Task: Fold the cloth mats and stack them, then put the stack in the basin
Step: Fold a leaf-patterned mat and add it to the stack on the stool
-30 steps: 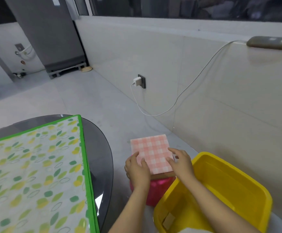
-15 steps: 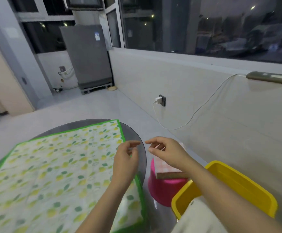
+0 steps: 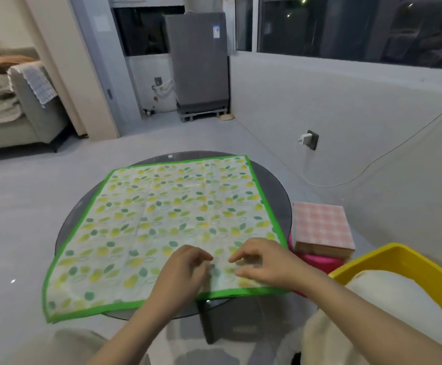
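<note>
A person's two hands hover low over the near edge of a leaf-print cloth mat [image 3: 167,222] with a bright green border, spread flat on a round dark-glass counter [image 3: 275,185]. One second ago both hands were pressing down on a folded pink gingham mat [image 3: 322,225] resting on a pink stool [image 3: 317,262] to the right; half a second ago they were lifted in the air, swinging leftward. Now the view has turned to centre on the leaf-print mat, and the hands have arrived above it.

The left hand [image 3: 185,272] has its fingers loosely curled, thumb and forefinger close together, holding nothing that can be made out. The right hand [image 3: 264,262] is much the same, fingers bent and pointing left toward the other hand, just above or brushing the cloth; whether either is pinching the fabric cannot be told, as both are slightly blurred.

The pink mat lies folded on what looks like a wooden board atop the stool, just beside the counter. A yellow basin [image 3: 372,259] stands at the right edge, beside the stool; pale clothing hides much of it.

This suggests the pink mat's folding is done and the leaf-print mat is next, still fully unfolded. Stacking and placing in the basin remain.
</note>
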